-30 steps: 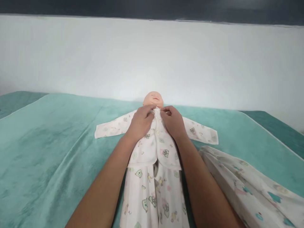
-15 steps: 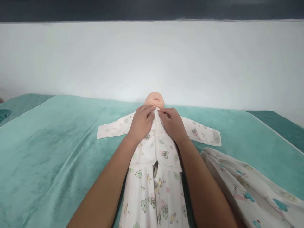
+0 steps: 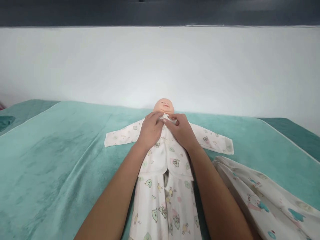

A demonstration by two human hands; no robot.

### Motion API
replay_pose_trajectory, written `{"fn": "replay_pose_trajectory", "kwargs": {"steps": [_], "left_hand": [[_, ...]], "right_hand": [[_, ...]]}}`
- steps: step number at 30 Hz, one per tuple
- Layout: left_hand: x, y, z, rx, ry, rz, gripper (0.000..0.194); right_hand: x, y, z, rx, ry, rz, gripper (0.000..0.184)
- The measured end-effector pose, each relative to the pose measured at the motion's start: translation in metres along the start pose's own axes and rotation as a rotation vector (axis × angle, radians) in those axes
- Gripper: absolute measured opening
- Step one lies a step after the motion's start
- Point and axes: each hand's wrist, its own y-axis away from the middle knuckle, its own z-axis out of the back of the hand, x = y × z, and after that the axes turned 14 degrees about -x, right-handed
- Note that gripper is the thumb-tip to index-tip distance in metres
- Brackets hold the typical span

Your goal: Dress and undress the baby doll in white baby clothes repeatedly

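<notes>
Soft teal plush cover (image 3: 50,160), a long crease running down its left part. Left sleeve of the white cotton baby shirt with small animal prints (image 3: 160,160) lies spread toward the cover's left edge. My left hand (image 3: 150,130) rests on the shirt's upper chest, fingers bent at the collar; whether they pinch cloth, I cannot tell. Pale pink, smooth doll head (image 3: 164,105) face up, near the middle of the cover's far edge. White printed trousers (image 3: 152,206) below the shirt hem. My right hand (image 3: 181,130): thumb and forefinger curved at the collar, grip unclear. Right sleeve spread. White cloth with teal prints (image 3: 262,196), rumpled, toward the near right corner.
</notes>
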Motion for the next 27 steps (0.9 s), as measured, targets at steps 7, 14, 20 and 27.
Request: {"fn": "replay_pose_trajectory", "kwargs": {"steps": [7,14,20,27], "left_hand": [[0.007,0.000,-0.003,0.014,0.050,-0.079,0.043],[0.008,-0.001,-0.004,0.029,0.050,-0.063,0.044],[0.000,-0.003,0.000,0.012,0.103,0.004,0.040],[-0.010,0.016,0.013,0.039,0.113,-0.032,0.021]], "right_hand": [[0.002,-0.007,-0.006,-0.012,0.177,0.059,0.014],[-0.002,-0.012,-0.006,-0.070,0.087,-0.019,0.012],[-0.001,-0.011,-0.004,-0.269,-0.079,-0.111,0.013],[0.004,0.006,0.002,-0.344,-0.190,-0.162,0.012]]}}
